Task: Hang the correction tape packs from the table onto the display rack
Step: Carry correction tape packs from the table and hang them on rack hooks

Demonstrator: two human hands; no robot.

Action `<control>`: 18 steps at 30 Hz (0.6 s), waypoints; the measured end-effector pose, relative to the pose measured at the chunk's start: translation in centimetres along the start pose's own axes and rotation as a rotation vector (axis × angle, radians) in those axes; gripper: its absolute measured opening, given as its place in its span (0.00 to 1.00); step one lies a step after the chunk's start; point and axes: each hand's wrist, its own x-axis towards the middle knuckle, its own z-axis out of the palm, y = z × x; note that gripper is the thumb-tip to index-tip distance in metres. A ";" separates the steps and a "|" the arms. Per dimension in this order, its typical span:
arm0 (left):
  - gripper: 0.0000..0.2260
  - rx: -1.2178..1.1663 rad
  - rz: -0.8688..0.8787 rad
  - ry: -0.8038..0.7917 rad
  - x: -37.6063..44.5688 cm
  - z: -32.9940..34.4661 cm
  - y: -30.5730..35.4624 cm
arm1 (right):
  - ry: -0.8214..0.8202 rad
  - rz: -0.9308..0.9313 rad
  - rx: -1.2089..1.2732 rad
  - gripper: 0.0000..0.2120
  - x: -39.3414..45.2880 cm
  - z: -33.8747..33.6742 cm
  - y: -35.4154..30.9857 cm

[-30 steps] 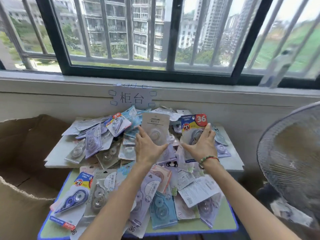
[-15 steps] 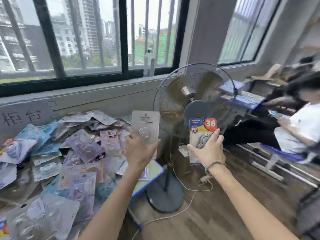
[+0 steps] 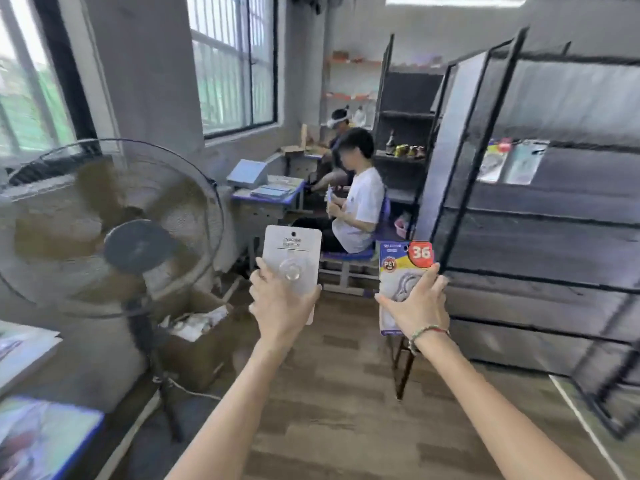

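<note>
Motion blur softens most of the room, and the small print on both packs cannot be read. The surface (image 3: 41,434), blue-edged, is cut off at the lower left corner, with only blurred packs on it. The left hand (image 3: 282,306) pinches the lower part of a pale grey correction tape pack with a clear round blister (image 3: 292,259), thumb and fingers curled round its edges. The right hand (image 3: 414,308) grips a blue and yellow correction tape pack with a red "36" badge (image 3: 403,268), fingers spread over its blister. Both packs are upright in mid-air. A dusty standing fan (image 3: 104,230) is at left, a seated person in a white shirt (image 3: 360,202) beyond. The black wire display rack (image 3: 540,220) at right carries two hung packs (image 3: 512,162). A second ago the view faced the heaped surface under the window; it has since swung right toward the rack, the hands lifting the packs away.
</note>
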 end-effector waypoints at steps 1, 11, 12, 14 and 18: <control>0.51 -0.011 0.014 -0.016 -0.4 1.8 1.9 | 0.021 0.016 -0.008 0.58 1.2 -1.0 1.9; 0.47 -0.164 0.122 -0.183 -5.5 20.1 21.5 | 0.152 0.163 -0.114 0.58 13.9 -11.7 20.8; 0.47 -0.171 0.137 -0.195 -5.9 21.7 23.2 | 0.159 0.175 -0.118 0.58 15.1 -12.6 22.3; 0.48 -0.173 0.160 -0.228 -6.6 24.4 26.3 | 0.169 0.199 -0.129 0.58 17.4 -14.1 24.8; 0.51 -0.177 0.198 -0.253 -6.9 29.1 31.5 | 0.193 0.238 -0.137 0.58 22.1 -16.0 28.5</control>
